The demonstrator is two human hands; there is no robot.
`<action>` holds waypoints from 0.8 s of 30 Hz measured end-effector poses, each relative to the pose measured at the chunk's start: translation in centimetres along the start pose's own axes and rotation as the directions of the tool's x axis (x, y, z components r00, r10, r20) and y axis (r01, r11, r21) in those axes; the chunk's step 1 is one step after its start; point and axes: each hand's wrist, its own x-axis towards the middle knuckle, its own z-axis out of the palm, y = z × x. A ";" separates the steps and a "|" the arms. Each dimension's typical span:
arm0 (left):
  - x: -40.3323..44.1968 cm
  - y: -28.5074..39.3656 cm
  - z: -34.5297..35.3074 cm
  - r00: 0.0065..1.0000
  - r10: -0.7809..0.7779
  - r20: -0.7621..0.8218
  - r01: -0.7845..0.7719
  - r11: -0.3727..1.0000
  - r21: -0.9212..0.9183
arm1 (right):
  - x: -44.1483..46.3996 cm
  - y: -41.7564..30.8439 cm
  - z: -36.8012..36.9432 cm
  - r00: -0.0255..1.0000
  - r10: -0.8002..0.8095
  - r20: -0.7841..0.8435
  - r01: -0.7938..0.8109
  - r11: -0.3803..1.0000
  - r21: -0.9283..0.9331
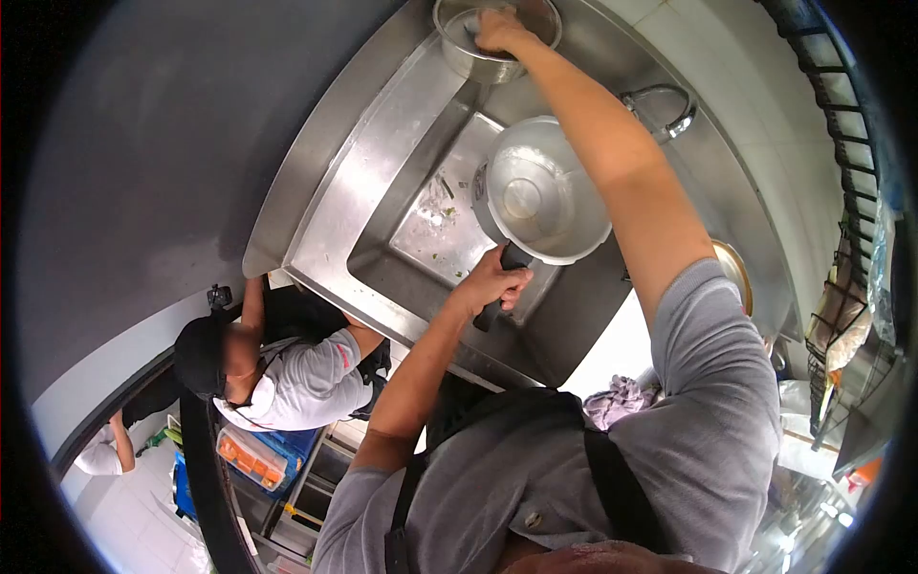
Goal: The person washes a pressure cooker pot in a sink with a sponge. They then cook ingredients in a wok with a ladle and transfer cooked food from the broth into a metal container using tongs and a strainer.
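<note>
My left hand is wrapped round the black handle of a large grey metal pot, which looks like a pressure cooker body without its lid. The pot is held tilted over the steel sink, its open mouth towards me. My right hand reaches far forward into a round steel bowl on the sink's far ledge. Those fingers are bent together inside the bowl, and what they hold is too small to make out. Green food scraps lie on the sink's wet floor.
A curved tap rises at the right of the sink, partly behind my right forearm. A co-worker stands at the left near the counter's edge. A black wire rack runs along the right wall. A crumpled purple cloth lies beside my body.
</note>
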 end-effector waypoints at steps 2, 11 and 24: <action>-0.3 0.8 -0.1 1.000 -0.013 0.002 0.013 1.000 -0.024 | -4.0 0.0 -3.4 0.978 0.115 -0.172 -0.072 0.969 0.238; -0.5 3.2 1.2 1.000 -0.008 -0.023 0.010 0.998 0.068 | -21.7 6.2 7.5 0.919 -0.390 -0.061 0.375 0.813 0.446; -0.7 -0.6 2.2 0.994 -0.005 -0.109 0.019 0.991 0.129 | -28.4 -2.0 22.0 0.800 0.110 0.590 -0.597 0.041 0.801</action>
